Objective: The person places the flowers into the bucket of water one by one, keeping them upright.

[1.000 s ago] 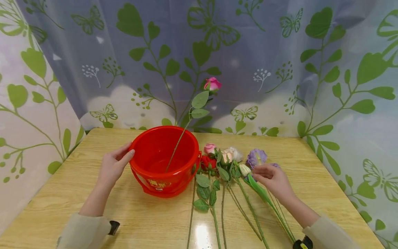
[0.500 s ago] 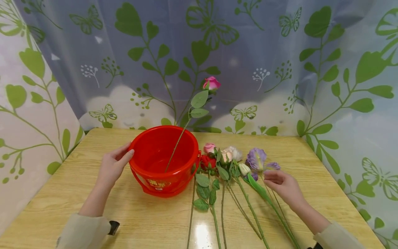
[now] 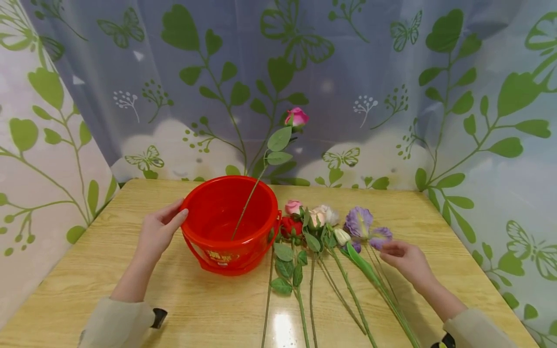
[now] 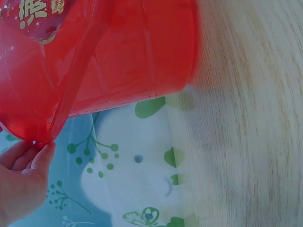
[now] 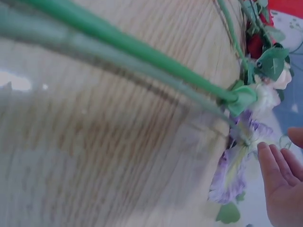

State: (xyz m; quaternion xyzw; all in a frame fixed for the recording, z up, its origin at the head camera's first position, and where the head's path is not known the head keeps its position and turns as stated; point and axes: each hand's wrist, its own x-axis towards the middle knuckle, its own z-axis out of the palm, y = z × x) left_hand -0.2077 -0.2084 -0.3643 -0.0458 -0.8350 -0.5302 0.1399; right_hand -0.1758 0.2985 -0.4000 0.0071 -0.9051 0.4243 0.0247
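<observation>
A red plastic bucket (image 3: pixel 222 258) stands on the table, a single pink rose (image 3: pixel 297 117) leaning up out of it. My left hand (image 3: pixel 158 237) holds the left side of its rim, and the left wrist view shows the fingertips at the bucket's edge by its handle (image 4: pixel 78 71). To the right, my right hand (image 3: pixel 406 262) hovers with extended fingers beside a purple iris (image 3: pixel 359 221), holding nothing. Next to the iris lies a white tulip (image 3: pixel 342 237) with a green stem. In the right wrist view the iris (image 5: pixel 229 175) lies just past the fingertips.
Between bucket and tulip lie a red rose (image 3: pixel 290 226), a light pink rose (image 3: pixel 293 207), a cream rose (image 3: pixel 317 217) and a white flower (image 3: pixel 331 215), stems toward the front edge. A patterned curtain (image 3: pixel 330 96) hangs behind the wooden table (image 3: pixel 196 309).
My right hand has moved right and slightly toward me, away from the tulip, and more of the iris shows. The left hand, bucket and upright rose have stayed put.
</observation>
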